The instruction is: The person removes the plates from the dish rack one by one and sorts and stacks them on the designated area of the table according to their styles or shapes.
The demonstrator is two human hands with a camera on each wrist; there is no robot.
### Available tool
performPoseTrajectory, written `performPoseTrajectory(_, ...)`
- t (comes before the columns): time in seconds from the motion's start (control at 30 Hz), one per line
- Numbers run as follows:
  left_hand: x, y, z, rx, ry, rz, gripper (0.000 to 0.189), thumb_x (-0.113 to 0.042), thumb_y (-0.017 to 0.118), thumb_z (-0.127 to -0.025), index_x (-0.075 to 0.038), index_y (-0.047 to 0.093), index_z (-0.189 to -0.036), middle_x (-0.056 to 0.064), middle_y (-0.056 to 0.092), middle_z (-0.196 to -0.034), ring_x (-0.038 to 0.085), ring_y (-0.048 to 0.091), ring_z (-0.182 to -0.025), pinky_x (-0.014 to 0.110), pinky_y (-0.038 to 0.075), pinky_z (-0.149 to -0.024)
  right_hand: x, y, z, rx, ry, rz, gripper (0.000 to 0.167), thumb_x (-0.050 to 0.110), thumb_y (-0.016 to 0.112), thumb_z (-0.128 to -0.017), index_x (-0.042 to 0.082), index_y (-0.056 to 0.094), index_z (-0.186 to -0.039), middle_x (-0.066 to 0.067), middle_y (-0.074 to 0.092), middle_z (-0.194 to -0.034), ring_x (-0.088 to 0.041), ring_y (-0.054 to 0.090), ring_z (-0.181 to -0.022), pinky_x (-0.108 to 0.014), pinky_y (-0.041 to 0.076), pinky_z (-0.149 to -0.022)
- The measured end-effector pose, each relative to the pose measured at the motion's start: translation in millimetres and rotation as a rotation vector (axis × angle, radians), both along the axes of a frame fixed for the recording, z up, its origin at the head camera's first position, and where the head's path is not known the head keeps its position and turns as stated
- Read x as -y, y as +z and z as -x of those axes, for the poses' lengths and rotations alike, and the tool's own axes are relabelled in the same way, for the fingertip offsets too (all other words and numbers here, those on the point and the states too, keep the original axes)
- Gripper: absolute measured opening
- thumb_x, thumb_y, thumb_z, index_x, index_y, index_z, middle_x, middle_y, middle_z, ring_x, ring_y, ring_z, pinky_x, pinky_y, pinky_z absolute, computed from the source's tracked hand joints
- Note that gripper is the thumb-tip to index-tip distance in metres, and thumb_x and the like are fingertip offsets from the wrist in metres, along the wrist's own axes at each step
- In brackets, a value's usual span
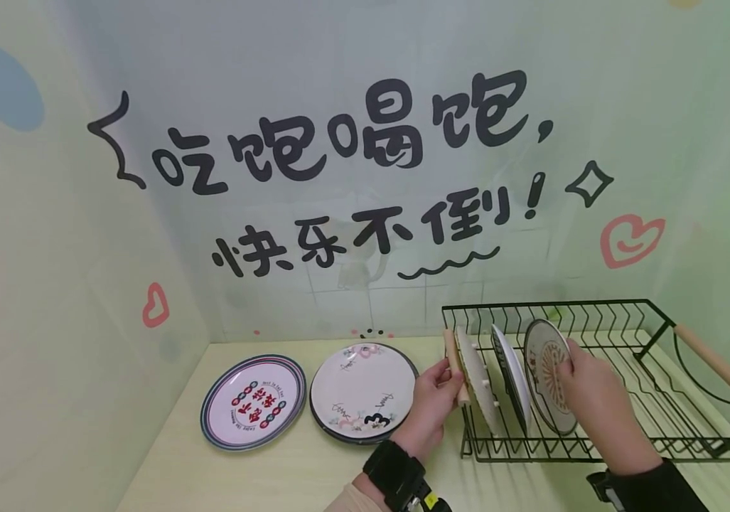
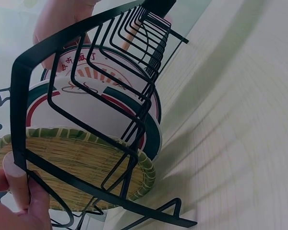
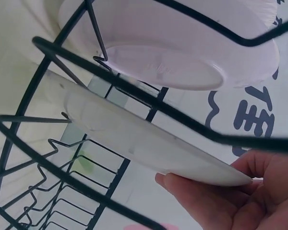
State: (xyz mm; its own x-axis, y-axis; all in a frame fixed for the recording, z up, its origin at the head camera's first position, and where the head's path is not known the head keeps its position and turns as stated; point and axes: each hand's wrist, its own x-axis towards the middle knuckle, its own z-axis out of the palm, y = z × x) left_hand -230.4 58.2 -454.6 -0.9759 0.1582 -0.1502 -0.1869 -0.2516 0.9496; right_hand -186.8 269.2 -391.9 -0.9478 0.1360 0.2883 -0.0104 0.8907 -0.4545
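My left hand [image 1: 428, 405] grips the wooden handle [image 1: 453, 355] at the left end of a black wire dish rack [image 1: 546, 304]. With my right hand [image 1: 604, 405] I pinch the edge of a round plate [image 1: 539, 370], printed with an orange-brown fan pattern. That plate stands upright in the rack, its pale underside [image 3: 144, 143] showing in the right wrist view. Left of it is an upright white plate [image 2: 81, 103] with a green and red rim. Closest to the left handle stands a round woven bamboo tray [image 2: 81, 167] with a green-bound edge.
On the pale wooden table [image 1: 166, 462], left of the rack, lie a blue-rimmed plate [image 1: 243, 434] with red characters and a floral white plate [image 1: 352, 391] with a dark edge. Another wooden handle [image 1: 719, 366] is at the rack's right end. A printed wall sheet [image 1: 352, 306] rises behind.
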Motion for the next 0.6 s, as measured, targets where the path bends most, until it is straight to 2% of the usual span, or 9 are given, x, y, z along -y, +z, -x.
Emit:
performPoseTrajectory(0.03, 0.0, 0.1, -0.3, 0.001, 0.0, -0.002, 0.053, -0.01, 0.059, -0.093, 0.004, 0.039, -0.14, 0.011, 0.052, -0.113, 0.016, 0.059, -0.098, 0.03, 0.054, -0.083, -0.1, 0.4, -0.5, -0.015, -0.009, -0.002, 0.046, 0.01, 0.037, -0.098, -0.013, 0.037, -0.137, -0.009, 0.045, -0.055, -0.016, 0.038, -0.043, -0.029, 0.031, -0.037)
performPoseTrajectory(0.13, 0.1, 0.0, -0.6, 0.001, -0.001, -0.001, 0.053, -0.01, 0.059, -0.093, 0.004, 0.04, -0.14, 0.011, 0.052, -0.112, 0.016, 0.059, -0.098, 0.029, 0.054, -0.082, -1.5, 2.2, -1.6, -0.102, -0.026, -0.007, 0.042, 0.01, 0.039, -0.098, -0.012, 0.043, -0.133, -0.01, 0.048, -0.057, -0.016, 0.038, -0.046, -0.028, 0.029, -0.038)
performPoseTrajectory(0.3, -0.1, -0.9, -0.9, 0.0, 0.0, -0.011, 0.053, -0.01, 0.059, -0.093, 0.004, 0.039, -0.14, 0.011, 0.051, -0.112, 0.016, 0.059, -0.097, 0.028, 0.054, -0.082, -6.8, 7.2, -5.6, -0.237, -0.055, 0.024, 0.037, 0.009, 0.042, -0.097, -0.008, 0.05, -0.129, -0.027, 0.062, -0.078, -0.019, 0.046, -0.05, -0.028, 0.03, -0.038)
performPoseTrajectory(0.37, -0.2, -1.4, -1.1, 0.0, 0.002, -0.017, 0.053, -0.01, 0.058, -0.093, 0.004, 0.039, -0.14, 0.011, 0.051, -0.112, 0.017, 0.059, -0.098, 0.029, 0.054, -0.082, -10.0, 9.4, -7.1, -0.278, -0.076, 0.052, 0.037, 0.008, 0.042, -0.096, -0.007, 0.051, -0.129, -0.03, 0.064, -0.088, -0.019, 0.048, -0.05, -0.026, 0.03, -0.036)
performPoseTrajectory(0.4, -0.3, -1.6, -1.3, 0.0, 0.002, -0.018, 0.053, -0.01, 0.058, -0.093, 0.004, 0.038, -0.141, 0.011, 0.051, -0.112, 0.017, 0.059, -0.098, 0.029, 0.054, -0.082, -11.7, 10.5, -7.9, -0.297, -0.088, 0.07, 0.036, 0.008, 0.042, -0.096, -0.006, 0.053, -0.127, -0.03, 0.065, -0.086, -0.018, 0.048, -0.05, -0.025, 0.031, -0.035)
performPoseTrajectory(0.47, -0.3, -1.8, -1.8, -0.001, 0.0, -0.016, 0.054, -0.01, 0.058, -0.093, 0.004, 0.038, -0.141, 0.012, 0.051, -0.113, 0.017, 0.059, -0.098, 0.029, 0.054, -0.083, -15.1, 12.4, -9.2, -0.328, -0.123, 0.114, 0.037, 0.009, 0.041, -0.096, -0.004, 0.054, -0.128, -0.03, 0.066, -0.09, -0.01, 0.048, -0.051, -0.023, 0.032, -0.035)
performPoseTrajectory(0.6, -0.5, -2.0, -2.1, -0.002, 0.005, -0.014, 0.054, -0.01, 0.059, -0.093, 0.004, 0.038, -0.141, 0.011, 0.052, -0.113, 0.017, 0.059, -0.098, 0.029, 0.054, -0.083, -19.7, 13.9, -11.9, -0.386, -0.18, 0.242, 0.037, 0.013, 0.042, -0.096, 0.004, 0.058, -0.129, -0.027, 0.068, -0.095, 0.014, 0.044, -0.056, -0.012, 0.037, -0.039)
